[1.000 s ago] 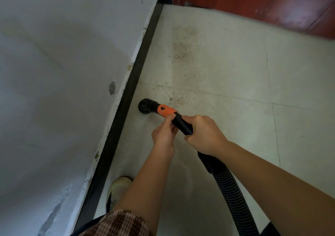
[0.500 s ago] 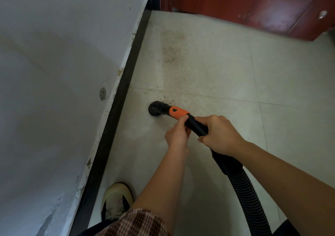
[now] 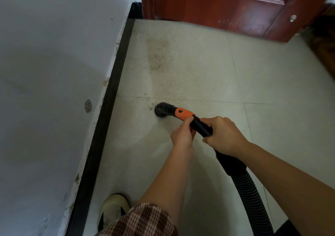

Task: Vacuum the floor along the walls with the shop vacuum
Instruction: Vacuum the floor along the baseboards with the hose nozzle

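Both hands were on the vacuum wand. The left hand (image 3: 183, 134) pinched the black tube just behind the orange collar (image 3: 183, 114), apparently to steer; the right hand (image 3: 222, 136) was wrapped around the tube further back, likely carrying the weight and push. The ribbed hose (image 3: 252, 195) trailed back toward our right side. The round nozzle (image 3: 161, 110) sat on the tiled floor (image 3: 208, 69), near but clearly apart from the dark baseboard (image 3: 110, 98), at the tile joint where loose grit lay. We judged the low two-handed grip was meant to keep the mouth flat on the tile.

Compared with a second ago, the nozzle had drawn away from the baseboard, where it had been nearly touching. The grip was unchanged. The brown stain patch (image 3: 157, 54) ahead, toward the red door (image 3: 235, 5), remained unreached. Our shoe (image 3: 112, 208) stood by the wall.
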